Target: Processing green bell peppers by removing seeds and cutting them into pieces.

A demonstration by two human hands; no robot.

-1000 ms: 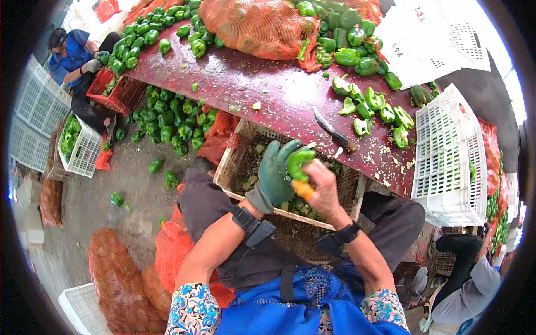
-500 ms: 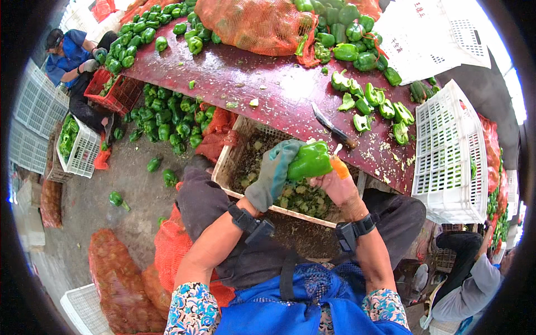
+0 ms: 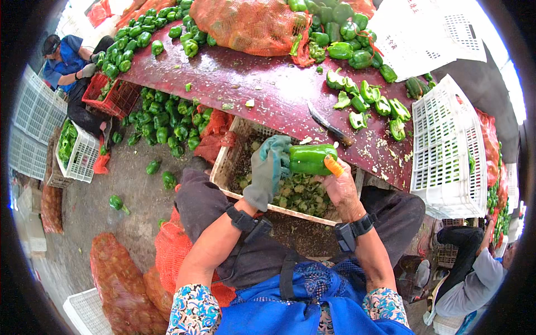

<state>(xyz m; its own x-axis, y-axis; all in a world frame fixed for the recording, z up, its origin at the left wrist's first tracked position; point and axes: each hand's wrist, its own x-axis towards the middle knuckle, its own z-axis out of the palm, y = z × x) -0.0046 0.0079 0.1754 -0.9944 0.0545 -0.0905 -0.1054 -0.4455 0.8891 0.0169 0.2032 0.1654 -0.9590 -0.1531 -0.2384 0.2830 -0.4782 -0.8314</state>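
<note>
A whole green bell pepper [image 3: 310, 159] is held sideways between my two hands, above a dirty white crate [image 3: 221, 166] of green scraps. My left hand [image 3: 270, 168], in a grey-green glove, is closed around its left end. On the other end, my bare right hand [image 3: 341, 188] grips with an orange-covered thumb; its fingers are partly hidden beneath the pepper. Just beyond, a knife [image 3: 330, 126] with a dark handle lies on the dark red tabletop [image 3: 262, 89]. Several cut-open peppers [image 3: 365, 96] lie to the right of the knife.
A mesh sack [image 3: 245, 25] and whole peppers occupy the table's far side. To the right stands a white crate [image 3: 449, 151]. Peppers [image 3: 167, 120] are heaped on the floor at left, near a red crate [image 3: 109, 95] and a seated person [image 3: 70, 64]. Another person [image 3: 469, 285] sits at lower right.
The pepper has turned from a tilted position to lie nearly level. My left hand's fingers have shifted on its left end, and my right thumb has come down over its right end.
</note>
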